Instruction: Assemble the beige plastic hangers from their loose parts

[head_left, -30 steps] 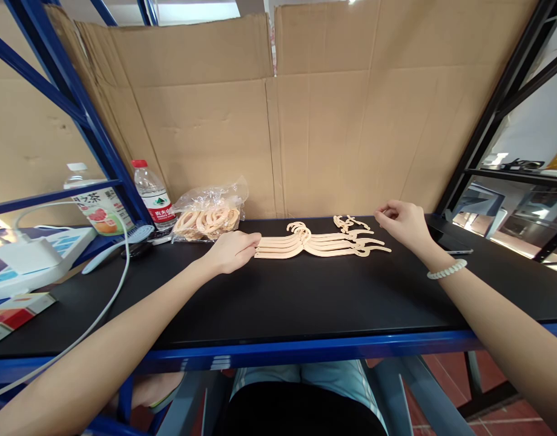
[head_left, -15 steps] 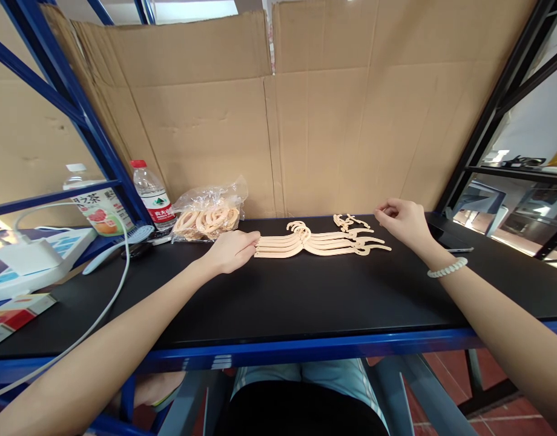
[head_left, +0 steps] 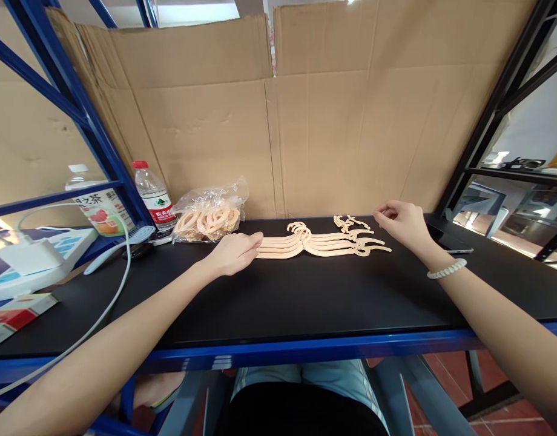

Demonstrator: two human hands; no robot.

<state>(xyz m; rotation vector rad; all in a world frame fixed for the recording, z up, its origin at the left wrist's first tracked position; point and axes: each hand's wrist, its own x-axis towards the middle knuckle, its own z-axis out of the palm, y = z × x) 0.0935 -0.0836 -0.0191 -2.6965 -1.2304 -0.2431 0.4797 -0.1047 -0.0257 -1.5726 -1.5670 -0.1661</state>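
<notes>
Several peach-coloured plastic clothes hangers point(head_left: 283, 249) lie in an overlapping row on the black tabletop, hooks towards the back. My left hand point(head_left: 237, 253) is closed at their left ends, thumb uppermost, and covers those ends. Off to the right, my right hand point(head_left: 400, 223) hovers beyond the hangers' right ends with its fingers curled together; what they hold, if anything, is hidden. A small heap of peach-coloured hooked pieces point(head_left: 344, 223) lies behind the hangers' right arms.
A clear bag of peach-coloured rings point(head_left: 208, 221) sits back left, beside a red-capped water bottle point(head_left: 155, 197). A brush point(head_left: 119, 247), a white cable point(head_left: 124, 266) and a box point(head_left: 19, 315) are further left. A dark phone point(head_left: 446, 241) lies behind my right wrist. Cardboard point(head_left: 324, 133) stands behind.
My left hand has shifted slightly to the right along the hangers and now covers a bit more of their left ends. My right hand has hardly moved.
</notes>
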